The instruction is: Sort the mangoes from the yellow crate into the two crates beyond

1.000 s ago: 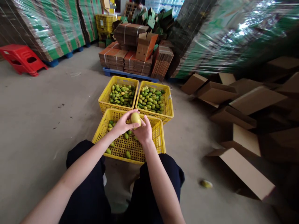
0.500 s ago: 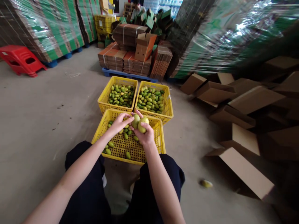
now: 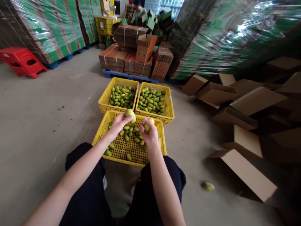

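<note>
Stool (image 3: 23,61), red, stands at the far left on the floor (image 3: 47,103), well apart from the crates. Nearer the middle, the left hand (image 3: 117,124) is partly open, its thumb and fingers curled round the near side of a pale green fruit (image 3: 130,115), so most of the skin shows; that light hold probably leaves its surface easy to see. Just beside it, the right hand (image 3: 150,134) is curled more tightly round a second fruit (image 3: 147,126), which shows only in part between the fingers, perhaps for a firmer grip. Both pieces are apart and held above the near crate, so a dropped one would likely land inside. That crate sits just in front of the knees, presumably for easy reach

As for the containers, the back left crate (image 3: 104,94) is well stocked with small green and yellowish fruit (image 3: 121,95). The near crate (image 3: 123,149) has only scattered pieces (image 3: 129,157), and much of its holed bottom shows. The back right crate (image 3: 168,103) holds another thick layer (image 3: 151,100). Farther right, a stray fruit (image 3: 208,186) lies on the floor near tumbled cardboard boxes (image 3: 246,174), whose insides are mostly too dark to tell
</note>
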Tool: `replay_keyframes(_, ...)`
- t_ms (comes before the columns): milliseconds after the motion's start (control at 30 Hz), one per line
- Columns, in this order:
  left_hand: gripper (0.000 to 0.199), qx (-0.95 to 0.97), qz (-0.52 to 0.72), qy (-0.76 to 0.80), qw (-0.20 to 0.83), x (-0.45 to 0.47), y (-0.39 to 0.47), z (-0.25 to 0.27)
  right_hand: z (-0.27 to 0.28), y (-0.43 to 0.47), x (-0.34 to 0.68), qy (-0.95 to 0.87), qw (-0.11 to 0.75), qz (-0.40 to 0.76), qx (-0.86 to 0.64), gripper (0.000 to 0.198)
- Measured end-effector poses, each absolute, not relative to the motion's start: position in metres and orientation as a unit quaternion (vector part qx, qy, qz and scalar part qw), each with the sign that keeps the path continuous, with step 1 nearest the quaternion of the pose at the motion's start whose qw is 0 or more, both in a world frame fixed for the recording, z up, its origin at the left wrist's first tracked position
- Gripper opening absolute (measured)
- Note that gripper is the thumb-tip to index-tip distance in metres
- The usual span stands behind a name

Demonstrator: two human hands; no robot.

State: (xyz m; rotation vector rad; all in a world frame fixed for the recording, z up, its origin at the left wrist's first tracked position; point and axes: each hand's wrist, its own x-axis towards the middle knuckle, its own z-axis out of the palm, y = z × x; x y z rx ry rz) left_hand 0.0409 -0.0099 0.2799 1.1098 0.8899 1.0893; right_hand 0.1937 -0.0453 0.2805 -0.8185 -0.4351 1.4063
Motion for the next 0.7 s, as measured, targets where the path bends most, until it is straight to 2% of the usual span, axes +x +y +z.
replay_keyframes(200,0.061,0.459,0.454,0.401,0.651,0.0440,-0.0131,0.2811,0.2853,-0.0484,0.1887,-0.234,0.695,0.548,-0.403,0.025)
replay_keyframes(300,0.062,0.465,0.452,0.387,0.655,0.0452,-0.0143,0.2812,0.2852,-0.0500,0.1860,-0.250,0.688,0.549,-0.404,0.026)
replay_keyframes(567,0.053,0.524,0.472,0.371,0.604,0.0488,-0.0144,0.2767,0.2835,-0.0514,0.1851,-0.289,0.675,0.532,-0.422,0.026)
replay_keyframes(700,0.055,0.533,0.472,0.362,0.601,0.0485,-0.0144,0.2753,0.2832,-0.0485,0.1857,-0.302,0.688,0.520,-0.407,0.025)
